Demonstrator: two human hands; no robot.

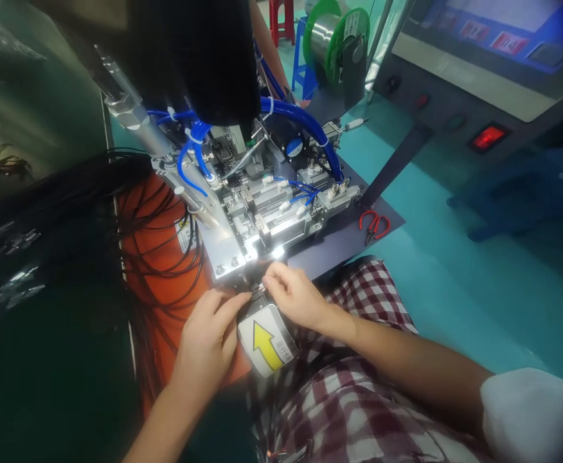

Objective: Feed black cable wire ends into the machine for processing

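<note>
My right hand (297, 294) is closed in a pinch at the front of a metal machine (281, 212). Something tiny between its thumb and forefinger is too small to name. Close by on the left, my left hand (210, 334) has its fingers drawn together, tips at the same small metal fixture (258, 290). Whatever those fingers grip is hidden. Just below the fingertips sits a white label with a yellow arrow (268, 341). Bright light falls on the machine's front edge above my hands.
Black cables (166, 218) spread over an orange surface (166, 347) at left. Red-handled pliers (374, 225) lie on the dark base plate at right. Behind stand a green solder wire spool (327, 38) and a control panel (474, 83). Blue air tubes (310, 122) arch over the machine.
</note>
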